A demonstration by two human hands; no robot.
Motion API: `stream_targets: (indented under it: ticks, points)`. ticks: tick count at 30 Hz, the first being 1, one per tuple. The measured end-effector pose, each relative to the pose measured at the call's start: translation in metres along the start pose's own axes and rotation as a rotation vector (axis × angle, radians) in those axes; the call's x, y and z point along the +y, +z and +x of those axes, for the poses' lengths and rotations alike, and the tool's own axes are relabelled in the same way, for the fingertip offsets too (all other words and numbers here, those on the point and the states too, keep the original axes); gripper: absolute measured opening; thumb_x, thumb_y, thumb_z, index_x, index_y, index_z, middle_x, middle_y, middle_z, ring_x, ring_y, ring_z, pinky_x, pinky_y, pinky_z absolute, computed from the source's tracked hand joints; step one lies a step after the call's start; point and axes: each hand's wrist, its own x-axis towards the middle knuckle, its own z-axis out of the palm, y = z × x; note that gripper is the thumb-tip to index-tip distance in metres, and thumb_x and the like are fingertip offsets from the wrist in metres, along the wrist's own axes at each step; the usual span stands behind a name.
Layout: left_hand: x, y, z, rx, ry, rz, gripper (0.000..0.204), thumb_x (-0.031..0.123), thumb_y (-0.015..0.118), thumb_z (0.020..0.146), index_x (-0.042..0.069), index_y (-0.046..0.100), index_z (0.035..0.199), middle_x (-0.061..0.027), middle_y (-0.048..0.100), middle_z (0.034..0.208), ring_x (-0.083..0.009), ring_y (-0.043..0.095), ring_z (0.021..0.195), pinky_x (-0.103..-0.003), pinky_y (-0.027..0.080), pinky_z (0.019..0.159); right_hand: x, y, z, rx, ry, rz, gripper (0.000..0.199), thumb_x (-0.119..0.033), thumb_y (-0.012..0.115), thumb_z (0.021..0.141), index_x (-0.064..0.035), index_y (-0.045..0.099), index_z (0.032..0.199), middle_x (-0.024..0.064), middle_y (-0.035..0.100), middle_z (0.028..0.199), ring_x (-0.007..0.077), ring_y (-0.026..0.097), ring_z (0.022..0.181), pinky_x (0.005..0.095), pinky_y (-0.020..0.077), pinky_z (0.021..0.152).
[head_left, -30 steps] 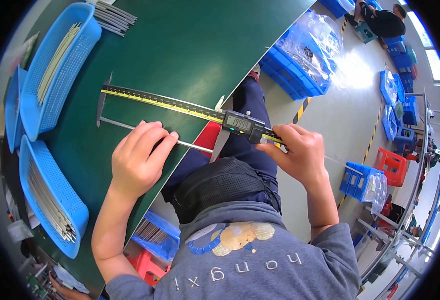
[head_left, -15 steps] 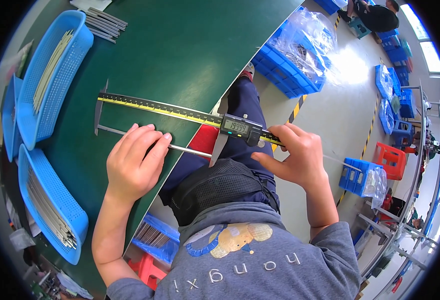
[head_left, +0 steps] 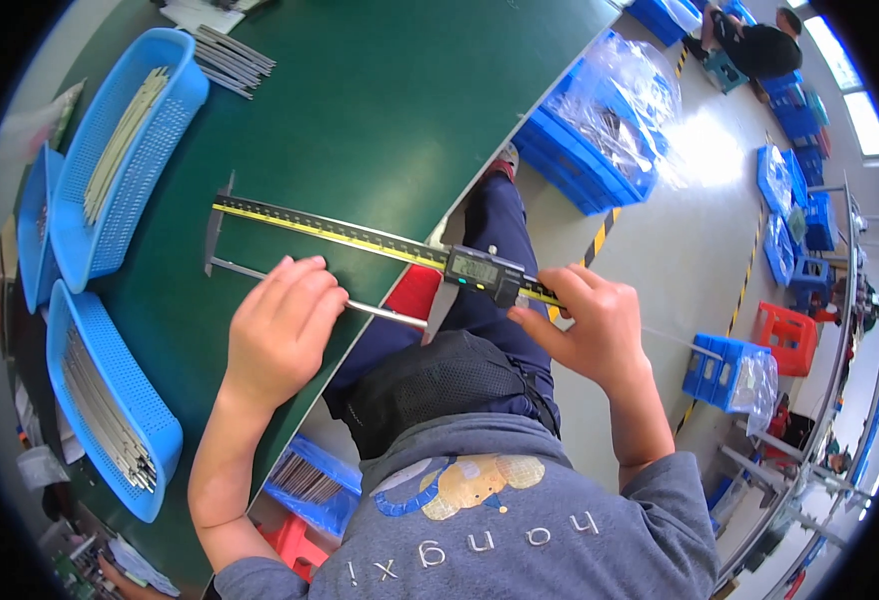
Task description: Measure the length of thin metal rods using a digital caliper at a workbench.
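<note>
A long digital caliper with a yellow-marked scale lies across the edge of the green table, its slider and display out over my lap. Between its jaws runs a thin metal rod, one end by the far-left jaw and the other by the sliding jaw. My left hand is closed over the rod's middle and hides that stretch. My right hand grips the caliper's right end, fingers on the beam beside the slider and thumb below.
Blue perforated baskets holding thin rods line the table's left side. More grey rods lie at the far left. On the floor to the right are blue crates with plastic bags and a red stool. A person sits far off.
The whole view has shifted slightly, with the table's things now further right in the picture. My right thumb has come nearer the caliper's slider. The left hand keeps its hold on the rod.
</note>
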Motion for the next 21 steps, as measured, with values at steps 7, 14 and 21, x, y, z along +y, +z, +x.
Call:
stream_targets:
  ticks: [7,14,21]
  points:
    - [-0.009,-0.089,0.018,0.334,-0.081,0.186,0.019,-0.004,0.068,0.072,0.003,0.061,0.089,-0.0089,0.062,0.088,-0.0259,0.063,0.076,-0.033,0.053,0.063,0.007,-0.002,-0.006,0.016,0.086,0.072,0.027,-0.019,0.078,0.068,-0.0040,0.063,0.084,0.0081,0.056,0.063,0.0188,0.055,0.050,0.0291,0.0434,0.048]
    - [-0.171,-0.116,0.007,0.341,-0.435,0.321,0.007,0.010,0.062,0.082,0.007,0.059,0.087,-0.0093,0.058,0.090,-0.0313,0.060,0.079,-0.039,0.048,0.065,0.004,0.005,-0.004,0.042,-0.017,0.136,0.029,-0.024,0.079,0.067,-0.0047,0.062,0.081,0.0085,0.057,0.063,0.0208,0.056,0.050,0.0309,0.0424,0.046]
    - [-0.238,-0.048,-0.001,0.016,-0.838,0.066,0.012,0.015,0.067,0.070,0.009,0.072,0.079,-0.0123,0.068,0.080,-0.0269,0.065,0.075,-0.039,0.051,0.068,0.028,0.011,-0.013,0.033,0.030,0.084,0.024,-0.016,0.075,0.070,0.0005,0.060,0.080,0.0085,0.050,0.056,0.0191,0.047,0.047,0.0312,0.0349,0.046]
